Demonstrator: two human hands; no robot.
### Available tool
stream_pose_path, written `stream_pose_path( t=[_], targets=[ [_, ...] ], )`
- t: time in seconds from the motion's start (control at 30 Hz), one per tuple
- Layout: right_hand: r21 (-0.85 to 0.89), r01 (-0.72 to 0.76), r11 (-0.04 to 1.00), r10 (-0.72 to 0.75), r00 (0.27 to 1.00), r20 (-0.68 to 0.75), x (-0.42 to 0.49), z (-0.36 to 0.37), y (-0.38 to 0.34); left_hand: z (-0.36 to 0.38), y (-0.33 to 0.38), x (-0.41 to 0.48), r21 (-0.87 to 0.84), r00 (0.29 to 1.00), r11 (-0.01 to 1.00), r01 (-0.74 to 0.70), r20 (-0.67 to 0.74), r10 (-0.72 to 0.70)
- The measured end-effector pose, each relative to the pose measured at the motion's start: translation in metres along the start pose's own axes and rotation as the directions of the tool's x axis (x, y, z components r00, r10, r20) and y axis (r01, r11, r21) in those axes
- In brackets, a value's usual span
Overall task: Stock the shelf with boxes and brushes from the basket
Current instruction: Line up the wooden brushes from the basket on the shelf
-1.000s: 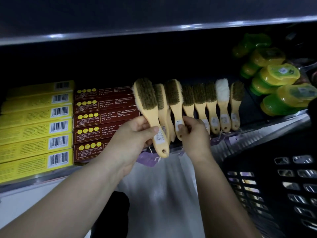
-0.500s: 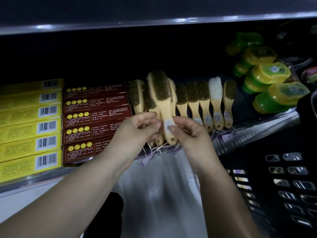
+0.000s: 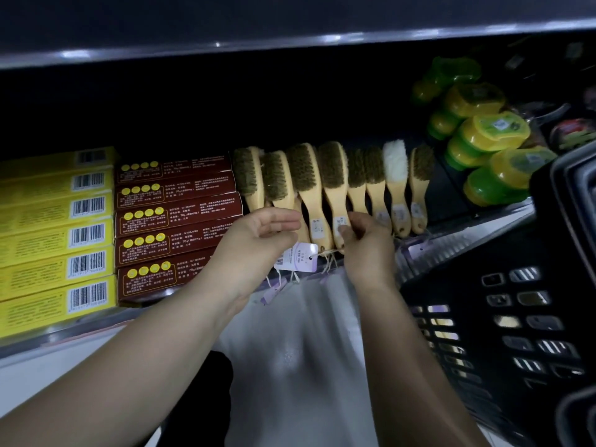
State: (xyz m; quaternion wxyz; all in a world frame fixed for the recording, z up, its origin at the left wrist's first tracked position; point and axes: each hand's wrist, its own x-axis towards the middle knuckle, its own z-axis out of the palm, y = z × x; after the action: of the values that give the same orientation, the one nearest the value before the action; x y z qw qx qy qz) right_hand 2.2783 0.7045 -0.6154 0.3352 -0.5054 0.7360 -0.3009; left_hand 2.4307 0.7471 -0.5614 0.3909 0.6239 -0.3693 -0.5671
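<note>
Eight brushes [image 3: 306, 182] along shelf [image 3: 458, 246] edge, R hand [image 3: 367, 243] grip pinching 4th brush [image 3: 333, 175], L hand [image 3: 254, 240] released

Dim, dark shelf recess; glare above (edges bowed, slightly soft).

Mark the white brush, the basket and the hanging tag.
white brush [image 3: 394, 162]: head view, its white bristles.
basket [image 3: 567, 285]: head view, its slotted wall.
hanging tag [image 3: 303, 258]: head view, its printed face.
</note>
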Motion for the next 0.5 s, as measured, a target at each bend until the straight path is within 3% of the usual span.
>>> stream_pose_path(
  t=[0.1, 0.17, 0.3, 0.5],
  targets=[
    [-0.015, -0.012, 1.0, 0.011, 1.0, -0.02, -0.008, -0.011, -0.015, 0.002, 0.011, -0.006, 0.025, 1.0, 0.999, -0.028, 0.004, 0.028],
    [0.063, 0.001, 0.998, 0.003, 0.998, -0.064, -0.02, -0.021, -0.032, 0.0, 0.023, -0.014, 0.068, 0.999, 0.997, -0.048, 0.02, 0.047],
    [0.144, 0.117, 0.983, -0.105, 0.99, -0.092, -0.055, -0.039, -0.084, -0.002, 0.06, -0.036, 0.191, 0.992, 0.976, -0.103, 0.089, 0.087],
    [0.144, 0.223, 0.964, -0.228, 0.974, 0.02, -0.086, -0.108, -0.145, 0.008, 0.136, -0.084, 0.357, 0.964, 0.902, -0.242, 0.196, 0.18]
  ],
)
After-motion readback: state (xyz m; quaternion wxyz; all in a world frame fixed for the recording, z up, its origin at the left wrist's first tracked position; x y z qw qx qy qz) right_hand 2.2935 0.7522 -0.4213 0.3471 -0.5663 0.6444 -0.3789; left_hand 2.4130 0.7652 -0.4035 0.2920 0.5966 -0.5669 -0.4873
